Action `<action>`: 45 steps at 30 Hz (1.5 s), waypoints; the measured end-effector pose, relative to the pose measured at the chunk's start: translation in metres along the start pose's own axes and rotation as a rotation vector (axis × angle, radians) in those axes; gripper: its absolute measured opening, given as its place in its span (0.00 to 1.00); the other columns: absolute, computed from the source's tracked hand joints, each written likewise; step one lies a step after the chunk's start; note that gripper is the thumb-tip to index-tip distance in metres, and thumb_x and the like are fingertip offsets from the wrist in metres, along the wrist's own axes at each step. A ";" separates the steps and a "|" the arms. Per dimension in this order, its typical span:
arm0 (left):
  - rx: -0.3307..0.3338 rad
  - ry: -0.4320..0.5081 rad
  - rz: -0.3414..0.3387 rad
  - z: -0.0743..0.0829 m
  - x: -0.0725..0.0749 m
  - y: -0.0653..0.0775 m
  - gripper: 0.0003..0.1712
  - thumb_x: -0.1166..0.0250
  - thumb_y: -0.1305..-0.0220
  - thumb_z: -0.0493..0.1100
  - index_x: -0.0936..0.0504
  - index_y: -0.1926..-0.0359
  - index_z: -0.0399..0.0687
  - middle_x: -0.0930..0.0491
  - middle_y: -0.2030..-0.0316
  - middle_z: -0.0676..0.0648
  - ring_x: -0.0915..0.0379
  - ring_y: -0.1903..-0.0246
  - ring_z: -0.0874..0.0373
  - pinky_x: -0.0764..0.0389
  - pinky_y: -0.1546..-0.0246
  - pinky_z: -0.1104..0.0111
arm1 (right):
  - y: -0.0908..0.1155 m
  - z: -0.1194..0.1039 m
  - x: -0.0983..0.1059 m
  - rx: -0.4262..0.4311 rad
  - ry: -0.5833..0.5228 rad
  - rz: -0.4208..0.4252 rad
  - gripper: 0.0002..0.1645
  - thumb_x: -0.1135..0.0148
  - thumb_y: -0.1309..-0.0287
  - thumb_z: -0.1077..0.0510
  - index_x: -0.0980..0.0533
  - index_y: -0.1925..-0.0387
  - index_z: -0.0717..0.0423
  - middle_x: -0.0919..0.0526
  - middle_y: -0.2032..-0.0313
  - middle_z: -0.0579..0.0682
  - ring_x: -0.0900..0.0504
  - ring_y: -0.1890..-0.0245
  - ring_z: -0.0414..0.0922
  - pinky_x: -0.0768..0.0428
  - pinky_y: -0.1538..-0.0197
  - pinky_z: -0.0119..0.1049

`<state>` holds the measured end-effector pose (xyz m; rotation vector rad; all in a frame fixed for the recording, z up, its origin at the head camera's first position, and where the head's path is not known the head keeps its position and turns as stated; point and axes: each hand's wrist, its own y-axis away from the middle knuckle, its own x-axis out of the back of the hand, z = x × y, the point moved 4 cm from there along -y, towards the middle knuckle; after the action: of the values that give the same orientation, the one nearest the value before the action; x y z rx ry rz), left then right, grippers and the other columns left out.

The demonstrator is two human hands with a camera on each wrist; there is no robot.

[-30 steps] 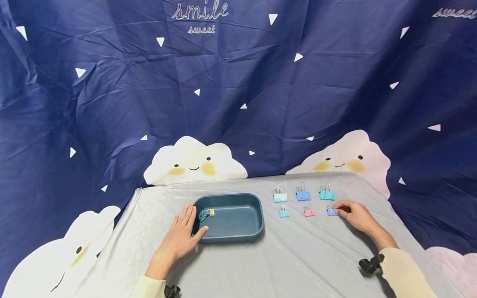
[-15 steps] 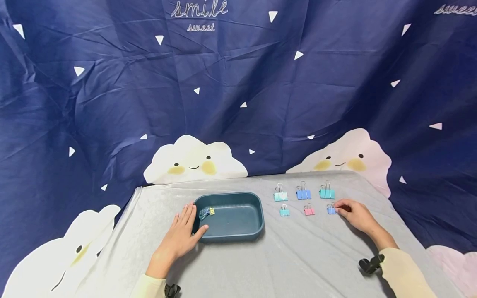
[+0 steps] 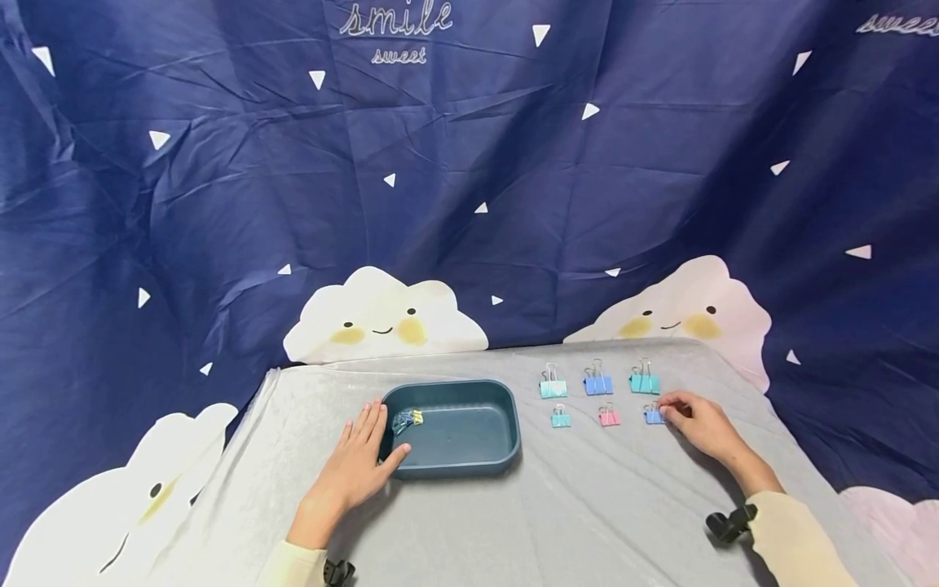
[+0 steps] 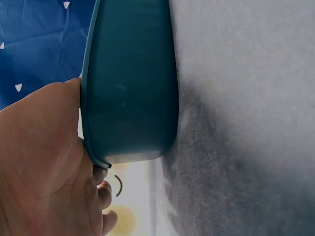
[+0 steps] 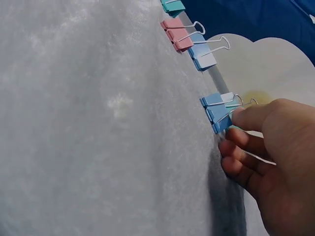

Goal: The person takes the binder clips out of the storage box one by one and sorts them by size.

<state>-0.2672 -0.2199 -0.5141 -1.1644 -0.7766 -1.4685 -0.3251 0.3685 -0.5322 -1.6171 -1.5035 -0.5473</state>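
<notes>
Small blue clip (image 3: 653,417): head view, right end of the near row on grey cloth (image 3: 587,505); right hand (image 3: 700,425) pinches its right edge. Left hand (image 3: 354,466), fingers straight, rests against the tub (image 3: 458,470). Left wrist view: hand at the tub's rim; a stray push might slide it. Right wrist view: pinch at the edge only; so slight a hold might let the clip twist, slip, or nudge the teal clip (image 3: 645,384) behind.

There is room to pass along the bench (image 3: 557,522) in front, and through the gap between the raised-walled bin (image 3: 458,470) and two rows of upright clips (image 3: 598,386), which obstruct either side
</notes>
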 end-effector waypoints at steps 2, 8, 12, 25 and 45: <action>0.000 0.000 -0.004 0.000 0.000 0.000 0.54 0.48 0.21 0.71 0.50 0.16 0.34 0.53 0.15 0.37 0.60 0.14 0.40 0.51 0.16 0.39 | -0.001 -0.001 0.002 -0.016 -0.006 0.016 0.07 0.33 0.28 0.60 0.15 0.55 0.60 0.12 0.65 0.52 0.24 0.68 0.32 0.25 0.64 0.31; -0.005 0.000 -0.006 0.001 0.002 -0.001 0.54 0.48 0.21 0.70 0.50 0.16 0.34 0.53 0.15 0.36 0.58 0.15 0.39 0.51 0.16 0.39 | -0.004 -0.010 0.007 -0.024 -0.048 0.060 0.06 0.35 0.27 0.59 0.18 0.59 0.59 0.15 0.71 0.50 0.26 0.75 0.31 0.26 0.73 0.30; -0.009 -0.006 -0.001 0.000 0.001 -0.001 0.55 0.47 0.22 0.71 0.49 0.16 0.34 0.52 0.15 0.36 0.57 0.15 0.38 0.50 0.16 0.39 | -0.008 -0.020 0.007 0.006 -0.048 0.070 0.05 0.35 0.28 0.60 0.17 0.59 0.60 0.15 0.69 0.51 0.27 0.74 0.31 0.26 0.73 0.30; -0.011 -0.009 -0.005 0.000 0.000 -0.002 0.55 0.48 0.22 0.71 0.49 0.16 0.34 0.52 0.15 0.36 0.57 0.15 0.39 0.50 0.17 0.38 | -0.023 -0.075 -0.001 0.103 -0.094 0.015 0.04 0.33 0.28 0.59 0.15 0.60 0.56 0.15 0.71 0.52 0.26 0.74 0.33 0.26 0.69 0.30; 0.005 0.005 -0.033 -0.002 -0.001 -0.002 0.55 0.49 0.21 0.71 0.52 0.15 0.35 0.55 0.14 0.37 0.60 0.14 0.39 0.52 0.16 0.38 | -0.045 -0.161 -0.031 0.241 -0.130 -0.094 0.04 0.30 0.29 0.56 0.14 0.62 0.50 0.16 0.72 0.42 0.24 0.73 0.34 0.23 0.67 0.30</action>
<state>-0.2695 -0.2207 -0.5153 -1.1489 -0.7986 -1.4955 -0.3384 0.2174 -0.4545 -1.4234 -1.6796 -0.3023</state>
